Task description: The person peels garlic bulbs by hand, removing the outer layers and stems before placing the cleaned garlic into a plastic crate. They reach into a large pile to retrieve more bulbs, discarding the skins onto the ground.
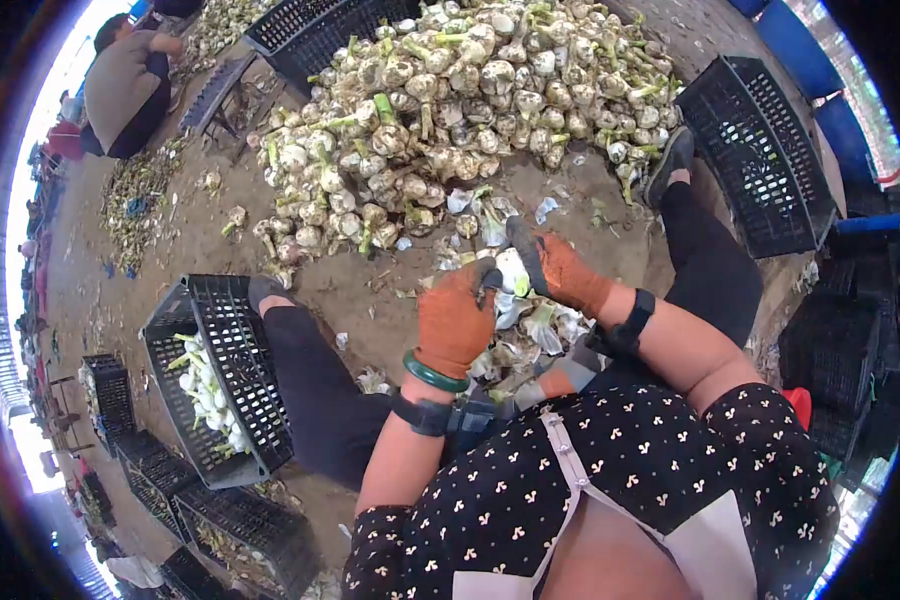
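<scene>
Left hand (457, 318), right hand (562, 270) clasp half-hidden garlic bulb (511, 270)

Left hand (455, 318), right hand (558, 268): orange knit-cloth gloves, matt, darker at fingertips. Bulb (511, 270) gripped by both hands: white skin, smooth, faint sheen. Pile (450, 90): bulbs dull, soil-smeared. Ground (370, 290) below pile: bare earth, rough, matt, papery peel scattered. Crate (225, 330) lower left of pile: black plastic lattice, slight sheen. Bangle (435, 373) below pile, at left wrist: green, glossy. Blouse (490, 510): printed cloth.
</scene>
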### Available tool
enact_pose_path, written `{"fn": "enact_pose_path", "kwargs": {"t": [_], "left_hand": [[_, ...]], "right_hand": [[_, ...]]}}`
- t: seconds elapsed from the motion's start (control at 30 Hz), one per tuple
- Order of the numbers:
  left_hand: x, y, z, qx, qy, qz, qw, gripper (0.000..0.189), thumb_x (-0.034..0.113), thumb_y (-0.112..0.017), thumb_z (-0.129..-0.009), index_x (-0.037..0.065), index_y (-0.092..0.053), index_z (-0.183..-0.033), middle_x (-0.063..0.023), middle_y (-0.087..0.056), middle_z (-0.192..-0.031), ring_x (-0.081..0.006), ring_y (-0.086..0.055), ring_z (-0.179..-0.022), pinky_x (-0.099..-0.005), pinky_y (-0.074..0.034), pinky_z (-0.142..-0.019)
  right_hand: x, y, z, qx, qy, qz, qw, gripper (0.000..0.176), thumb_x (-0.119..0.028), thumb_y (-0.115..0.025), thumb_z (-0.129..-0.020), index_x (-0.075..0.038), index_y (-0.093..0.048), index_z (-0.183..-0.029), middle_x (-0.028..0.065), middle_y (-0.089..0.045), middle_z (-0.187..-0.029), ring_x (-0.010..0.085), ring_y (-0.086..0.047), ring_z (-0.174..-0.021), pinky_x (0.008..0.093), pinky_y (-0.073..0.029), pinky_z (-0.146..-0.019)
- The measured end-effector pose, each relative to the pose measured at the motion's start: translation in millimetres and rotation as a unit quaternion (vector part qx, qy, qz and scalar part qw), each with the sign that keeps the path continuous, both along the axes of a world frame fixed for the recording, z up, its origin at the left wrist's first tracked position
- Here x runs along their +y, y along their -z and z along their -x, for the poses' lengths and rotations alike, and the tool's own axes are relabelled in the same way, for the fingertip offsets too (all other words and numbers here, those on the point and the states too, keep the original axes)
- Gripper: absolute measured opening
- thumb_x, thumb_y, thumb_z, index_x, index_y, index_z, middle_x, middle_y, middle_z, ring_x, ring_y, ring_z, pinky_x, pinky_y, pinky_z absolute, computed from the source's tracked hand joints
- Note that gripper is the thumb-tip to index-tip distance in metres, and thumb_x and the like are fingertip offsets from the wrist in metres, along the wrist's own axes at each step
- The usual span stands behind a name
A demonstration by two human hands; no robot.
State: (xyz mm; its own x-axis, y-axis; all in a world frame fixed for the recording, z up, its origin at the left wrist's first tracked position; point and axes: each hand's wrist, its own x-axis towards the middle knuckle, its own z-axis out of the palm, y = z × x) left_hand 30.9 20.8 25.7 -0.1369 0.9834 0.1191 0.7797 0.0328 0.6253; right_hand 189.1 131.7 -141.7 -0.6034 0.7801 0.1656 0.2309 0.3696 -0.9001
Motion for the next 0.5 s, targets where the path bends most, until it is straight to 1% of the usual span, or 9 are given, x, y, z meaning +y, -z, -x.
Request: {"fn": "enact_pose_path", "kwargs": {"t": [0.07,0.1,0.2,0.23,0.3,0.33,0.4,0.43,0.5], "left_hand": [[-2.4,1.1,-4.8,0.006,-0.011,-0.002,1.0,0.028,0.015,-0.06,-0.07,0.009,-0.057,-0.097,-0.0122,-0.061,-0.085,-0.0305,-0.058,-0.076,-0.038,-0.047,-0.065],[-3.3,1.3,-6.1,0.014,-0.022,-0.007,1.0,0.026,0.012,-0.06,-0.069,0.008,-0.057,-0.094,-0.0126,-0.061,-0.082,-0.0319,-0.058,-0.076,-0.0381,-0.046,-0.066],[-4.9,5.1,-5.6,0.031,-0.021,-0.008,0.999,0.03,0.012,-0.061,-0.068,0.008,-0.054,-0.097,-0.0135,-0.059,-0.085,-0.0325,-0.057,-0.078,-0.0395,-0.046,-0.066],[-4.2,5.2,-4.3,0.031,-0.023,-0.01,0.999,0.03,0.012,-0.061,-0.068,0.008,-0.054,-0.097,-0.0135,-0.059,-0.085,-0.0325,-0.057,-0.078,-0.0395,-0.046,-0.066],[-2.9,5.7,-0.9,0.026,-0.006,-0.026,0.999,0.032,0.011,-0.06,-0.067,0.006,-0.054,-0.097,-0.0147,-0.059,-0.084,-0.0333,-0.056,-0.078,-0.0398,-0.046,-0.066],[-2.0,9.0,0.3,0.025,-0.007,-0.025,0.999,0.032,0.011,-0.06,-0.067,0.006,-0.054,-0.097,-0.0147,-0.059,-0.084,-0.0333,-0.056,-0.078,-0.0398,-0.046,-0.066],[1.9,19.6,4.9,0.019,-0.002,0.005,1.0,0.029,0.024,-0.057,-0.074,0.004,-0.053,-0.095,-0.0168,-0.058,-0.087,-0.0323,-0.058,-0.075,-0.0404,-0.046,-0.064],[6.1,22.8,9.3,0.021,-0.003,0.004,1.0,0.029,0.024,-0.057,-0.074,0.004,-0.053,-0.095,-0.0168,-0.058,-0.087,-0.0323,-0.058,-0.075,-0.0404,-0.046,-0.064],[12.8,29.3,15.5,-0.207,-0.147,0.108,0.961,0.037,0.031,-0.057,-0.076,0.001,-0.054,-0.097,-0.0195,-0.059,-0.088,-0.0334,-0.058,-0.077,-0.0387,-0.046,-0.066]], "right_hand": [[-4.5,-63.2,-1.4,-0.064,-0.061,0.032,0.996,0.014,-0.002,-0.041,-0.081,-0.001,-0.053,-0.09,0.0094,-0.055,-0.08,0.0198,-0.053,-0.073,0.0336,-0.043,-0.065],[-9.2,-96.2,0.7,0.01,-0.079,0.113,0.99,0.016,-0.001,-0.044,-0.08,-0.001,-0.052,-0.094,0.0091,-0.054,-0.08,0.019,-0.052,-0.074,0.031,-0.043,-0.066],[-3.6,-61.2,-7.0,0.087,-0.103,0.084,0.987,0.019,-0.001,-0.043,-0.082,-0.002,-0.052,-0.098,0.0091,-0.055,-0.083,0.018,-0.053,-0.079,0.0303,-0.043,-0.068],[-3.5,-79.9,-4.7,0.087,-0.105,0.083,0.987,0.019,-0.001,-0.043,-0.082,-0.002,-0.052,-0.098,0.0091,-0.055,-0.083,0.018,-0.053,-0.079,0.0303,-0.043,-0.068],[-4.4,-115.2,-7.0,-0.049,-0.172,0.151,0.972,0.021,-0.01,-0.042,-0.085,-0.002,-0.051,-0.103,0.0109,-0.056,-0.091,0.0204,-0.054,-0.087,0.0327,-0.043,-0.073],[-0.5,-106.7,-3.6,-0.058,-0.255,-0.014,0.965,0.026,-0.018,-0.042,-0.087,-0.004,-0.05,-0.107,0.0135,-0.056,-0.098,0.0257,-0.054,-0.089,0.0364,-0.043,-0.075],[4.1,-129.5,1.8,-0.194,-0.264,0.099,0.94,0.028,-0.021,-0.044,-0.085,-0.005,-0.052,-0.107,0.0161,-0.058,-0.093,0.0309,-0.056,-0.084,0.0389,-0.043,-0.071],[4.6,-119.1,2.5,-0.192,-0.264,0.097,0.94,0.028,-0.021,-0.044,-0.085,-0.005,-0.052,-0.107,0.0161,-0.058,-0.093,0.0309,-0.056,-0.084,0.0389,-0.043,-0.071],[5.0,-88.2,1.7,-0.088,-0.189,-0.031,0.977,0.026,-0.02,-0.045,-0.085,-0.004,-0.057,-0.103,0.0166,-0.06,-0.085,0.0321,-0.057,-0.078,0.0392,-0.045,-0.069]]}}
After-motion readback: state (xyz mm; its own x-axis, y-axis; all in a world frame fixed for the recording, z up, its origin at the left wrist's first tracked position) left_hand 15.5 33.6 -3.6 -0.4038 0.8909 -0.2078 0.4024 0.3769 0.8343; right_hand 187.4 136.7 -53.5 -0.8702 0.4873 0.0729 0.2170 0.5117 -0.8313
